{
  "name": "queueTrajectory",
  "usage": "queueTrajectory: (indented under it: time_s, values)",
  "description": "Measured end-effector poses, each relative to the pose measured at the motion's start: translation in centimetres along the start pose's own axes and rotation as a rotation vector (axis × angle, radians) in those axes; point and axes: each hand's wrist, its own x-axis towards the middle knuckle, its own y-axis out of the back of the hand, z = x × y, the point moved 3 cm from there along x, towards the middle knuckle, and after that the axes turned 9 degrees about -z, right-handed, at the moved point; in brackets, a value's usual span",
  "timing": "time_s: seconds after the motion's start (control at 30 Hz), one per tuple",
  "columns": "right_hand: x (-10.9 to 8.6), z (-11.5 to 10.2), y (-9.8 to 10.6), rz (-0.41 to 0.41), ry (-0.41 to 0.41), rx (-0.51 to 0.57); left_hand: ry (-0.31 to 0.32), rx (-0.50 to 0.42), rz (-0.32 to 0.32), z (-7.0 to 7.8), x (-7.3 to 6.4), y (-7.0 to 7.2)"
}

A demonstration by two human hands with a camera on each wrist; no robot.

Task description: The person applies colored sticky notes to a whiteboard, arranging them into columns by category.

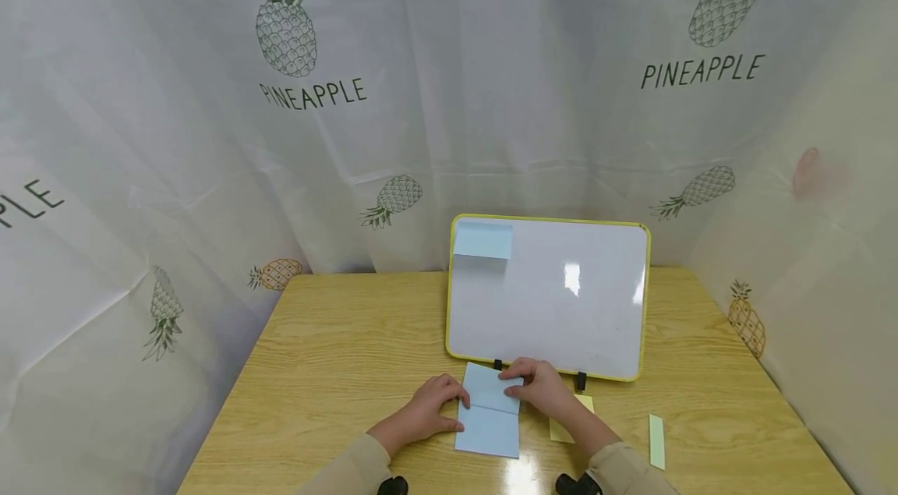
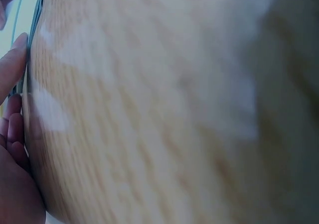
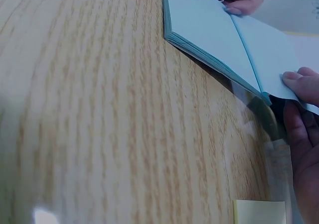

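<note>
A pale blue sticky note pad (image 1: 486,433) lies on the table just in front of the whiteboard (image 1: 547,300). Its top sheet (image 1: 484,386) is lifted away from the front and spread toward the board, with a crease line between the two halves. My left hand (image 1: 431,409) holds the pad's left edge, thumb and fingers bent at its side. At the sheet's right edge, my right hand (image 1: 543,390) pinches the paper between thumb and fingers. The right wrist view shows the pad's stacked edges (image 3: 214,62) and the right thumb (image 3: 301,82) on top of the raised sheet.
One blue note (image 1: 482,240) is stuck at the whiteboard's upper left corner. A yellow note pad (image 1: 561,433) lies partly under my right forearm, and a narrow pale green strip (image 1: 656,440) is farther right. Black feet (image 1: 580,381) support the board. A pineapple-print curtain (image 1: 477,90) hangs behind.
</note>
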Motion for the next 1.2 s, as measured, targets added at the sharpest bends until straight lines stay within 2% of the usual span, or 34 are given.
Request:
queueTrajectory:
  time_s: [0.27, 0.57, 0.67, 0.83, 0.9, 1.07, 1.13, 1.2]
  values:
    - [-0.2, 0.0, 0.1, 0.072, -0.033, 0.038, -0.005, -0.005, 0.006, -0.2, 0.0, -0.1]
    - [-0.4, 0.2, 0.0, 0.121, -0.01, 0.094, -0.035, 0.008, 0.015, -0.3, 0.0, -0.2]
    - [-0.5, 0.2, 0.1, 0.158, -0.024, 0.127, -0.044, 0.02, 0.009, -0.2, -0.1, -0.2]
    - [-0.6, 0.2, 0.2, 0.227, -0.046, 0.157, -0.024, 0.007, -0.009, -0.1, 0.0, -0.2]
    - [-1.0, -0.9, 0.3, 0.244, -0.067, 0.169, -0.02, 0.004, -0.015, 0.0, 0.0, -0.2]
    - [-1.1, -0.8, 0.5, 0.292, -0.124, 0.197, -0.019, 0.02, -0.017, -0.2, 0.1, -0.3]
    - [-0.9, 0.2, 0.5, 0.312, -0.131, 0.205, -0.029, 0.031, -0.01, -0.2, 0.1, -0.3]
    - [-1.1, 0.0, 0.6, 0.326, -0.141, 0.219, -0.041, 0.032, -0.005, -0.2, 0.1, -0.2]
